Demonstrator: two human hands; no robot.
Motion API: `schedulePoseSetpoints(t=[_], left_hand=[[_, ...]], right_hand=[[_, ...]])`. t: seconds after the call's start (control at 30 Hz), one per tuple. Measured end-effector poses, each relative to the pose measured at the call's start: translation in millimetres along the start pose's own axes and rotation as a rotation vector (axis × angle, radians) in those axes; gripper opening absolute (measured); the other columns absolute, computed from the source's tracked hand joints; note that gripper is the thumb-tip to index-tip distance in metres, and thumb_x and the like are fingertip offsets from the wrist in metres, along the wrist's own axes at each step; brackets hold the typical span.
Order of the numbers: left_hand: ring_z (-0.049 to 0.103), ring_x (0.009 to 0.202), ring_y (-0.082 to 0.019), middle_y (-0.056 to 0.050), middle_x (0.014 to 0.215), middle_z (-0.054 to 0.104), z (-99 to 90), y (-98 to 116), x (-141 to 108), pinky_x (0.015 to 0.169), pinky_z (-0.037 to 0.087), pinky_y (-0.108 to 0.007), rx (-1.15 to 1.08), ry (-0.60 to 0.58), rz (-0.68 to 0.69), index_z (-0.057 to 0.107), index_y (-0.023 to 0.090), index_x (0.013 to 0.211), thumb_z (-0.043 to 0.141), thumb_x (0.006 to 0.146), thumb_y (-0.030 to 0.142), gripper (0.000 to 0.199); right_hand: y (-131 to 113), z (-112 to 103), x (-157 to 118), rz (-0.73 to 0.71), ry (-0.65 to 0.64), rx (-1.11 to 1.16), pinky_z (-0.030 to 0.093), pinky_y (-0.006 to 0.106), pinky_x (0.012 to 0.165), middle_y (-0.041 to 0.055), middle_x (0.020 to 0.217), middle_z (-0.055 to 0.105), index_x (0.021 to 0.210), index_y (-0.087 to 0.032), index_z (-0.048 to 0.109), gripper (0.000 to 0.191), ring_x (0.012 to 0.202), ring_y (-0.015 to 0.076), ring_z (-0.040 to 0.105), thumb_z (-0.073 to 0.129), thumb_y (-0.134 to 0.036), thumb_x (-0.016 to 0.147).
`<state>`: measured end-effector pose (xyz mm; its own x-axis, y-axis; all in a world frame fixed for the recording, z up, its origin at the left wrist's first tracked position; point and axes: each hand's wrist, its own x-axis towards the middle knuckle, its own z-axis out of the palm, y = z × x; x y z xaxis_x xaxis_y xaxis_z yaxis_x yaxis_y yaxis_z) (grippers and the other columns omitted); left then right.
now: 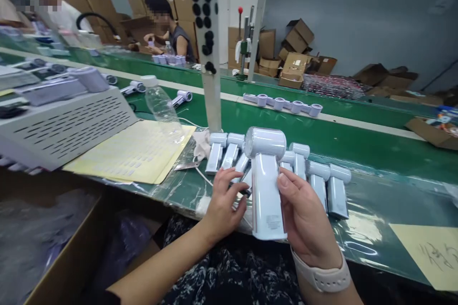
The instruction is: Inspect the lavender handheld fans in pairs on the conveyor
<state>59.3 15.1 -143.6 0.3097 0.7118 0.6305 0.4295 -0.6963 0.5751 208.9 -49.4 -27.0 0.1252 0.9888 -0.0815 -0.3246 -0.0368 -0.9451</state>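
Observation:
Upright in my right hand (307,209) is a pale blue handheld fan (266,195), its round head at the top and small print low on the handle. The thumb presses the handle's right side; the other fingers are mostly behind it. Just left of the handle, my left hand (225,200) has its fingers apart and bent, with nothing in them. Behind both hands, several more pale blue handheld fans (338,190) lie in a row on the green work surface (372,200). The held fan partly hides the middle ones.
A clear plastic bottle (162,109) stands near yellow paper sheets (132,152) and a slotted grey metal box (78,124). Lilac fans (279,103) lie on the green conveyor (343,138). A white post (211,90) rises ahead. A co-worker (175,33) sits across; an open carton (71,267) is lower left.

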Motion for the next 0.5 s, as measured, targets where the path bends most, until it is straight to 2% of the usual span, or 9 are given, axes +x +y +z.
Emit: schedulePoseSetpoints(t=[0.07,0.1,0.17,0.2,0.23,0.27,0.33,0.4,0.5], left_hand=[[0.052,0.134,-0.034,-0.012,0.126,0.063,0.5,-4.5,-0.5,0.121,0.037,-0.062,0.054,0.005,-0.031,0.067,0.023,0.103,0.060,0.089,0.023,0.015],[0.052,0.135,-0.033,-0.012,0.127,0.063,-0.1,-6.9,-1.0,0.120,0.039,-0.060,0.066,0.015,-0.054,0.067,0.023,0.102,0.059,0.090,0.022,0.015],[0.052,0.136,-0.033,-0.012,0.127,0.063,-1.2,-11.7,-1.7,0.118,0.042,-0.058,0.068,0.041,-0.073,0.066,0.023,0.101,0.058,0.091,0.022,0.013],[0.053,0.135,-0.033,-0.012,0.128,0.063,-1.8,-13.6,-1.4,0.116,0.044,-0.057,0.055,0.049,-0.075,0.067,0.023,0.100,0.059,0.090,0.022,0.012],[0.054,0.134,-0.033,-0.012,0.128,0.064,-2.8,-14.3,-0.1,0.115,0.045,-0.056,0.030,0.048,-0.080,0.067,0.023,0.100,0.061,0.090,0.023,0.012],[0.056,0.130,-0.032,-0.011,0.126,0.065,-4.9,-13.0,2.3,0.112,0.047,-0.054,-0.016,0.031,-0.085,0.067,0.023,0.100,0.062,0.089,0.024,0.012],[0.064,0.116,-0.029,-0.010,0.116,0.070,-14.9,-2.6,10.6,0.103,0.053,-0.047,-0.176,-0.074,-0.126,0.068,0.023,0.100,0.063,0.089,0.026,0.012],[0.068,0.097,-0.024,-0.007,0.099,0.073,-34.5,18.3,20.3,0.091,0.056,-0.039,-0.403,-0.256,-0.198,0.068,0.024,0.104,0.064,0.091,0.029,0.014],[0.068,0.076,-0.022,-0.004,0.082,0.073,-75.1,53.9,21.8,0.077,0.058,-0.037,-0.759,-0.552,-0.210,0.072,0.031,0.103,0.074,0.085,0.041,0.020]], right_hand=[[-6.2,-20.9,2.1,-0.037,0.055,-0.028,0.063,0.040,0.067,0.0113,0.086,0.079,0.097,-0.019,0.078,0.049,0.078,0.0286,0.074,0.082,-0.061,0.072],[-8.2,-40.9,2.9,-0.073,0.123,-0.073,0.064,0.041,0.070,0.0117,0.091,0.080,0.101,-0.019,0.078,0.051,0.082,0.0290,0.075,0.083,-0.060,0.070],[-11.0,-99.5,1.1,-0.176,0.379,-0.266,0.063,0.043,0.076,0.0115,0.101,0.080,0.114,-0.021,0.077,0.059,0.087,0.0290,0.075,0.083,-0.058,0.068],[-12.3,-135.0,-2.4,-0.189,0.500,-0.451,0.062,0.045,0.080,0.0117,0.107,0.079,0.124,-0.022,0.073,0.061,0.091,0.0292,0.074,0.079,-0.057,0.075],[-14.1,-171.4,-7.9,-0.201,0.675,-0.696,0.061,0.047,0.078,0.0118,0.104,0.079,0.124,-0.021,0.074,0.056,0.088,0.0294,0.074,0.072,-0.057,0.080],[-16.8,-206.2,-14.5,-0.174,0.853,-0.964,0.059,0.049,0.076,0.0106,0.095,0.078,0.115,-0.022,0.077,0.048,0.081,0.0302,0.072,0.067,-0.056,0.082],[-25.1,-261.8,-27.8,-0.102,1.018,-1.130,0.054,0.060,0.074,0.0117,0.073,0.071,0.088,-0.020,0.077,0.029,0.072,0.0371,0.067,0.070,-0.045,0.076],[-35.7,-290.9,-34.8,-0.078,1.103,-1.209,0.048,0.066,0.075,0.0137,0.068,0.065,0.074,-0.022,0.070,0.018,0.078,0.0444,0.066,0.067,-0.039,0.076],[-44.7,-287.9,-28.5,-0.121,1.119,-1.303,0.040,0.072,0.088,0.0260,0.095,0.066,0.074,-0.024,0.064,0.018,0.116,0.0569,0.057,0.070,-0.041,0.077]])
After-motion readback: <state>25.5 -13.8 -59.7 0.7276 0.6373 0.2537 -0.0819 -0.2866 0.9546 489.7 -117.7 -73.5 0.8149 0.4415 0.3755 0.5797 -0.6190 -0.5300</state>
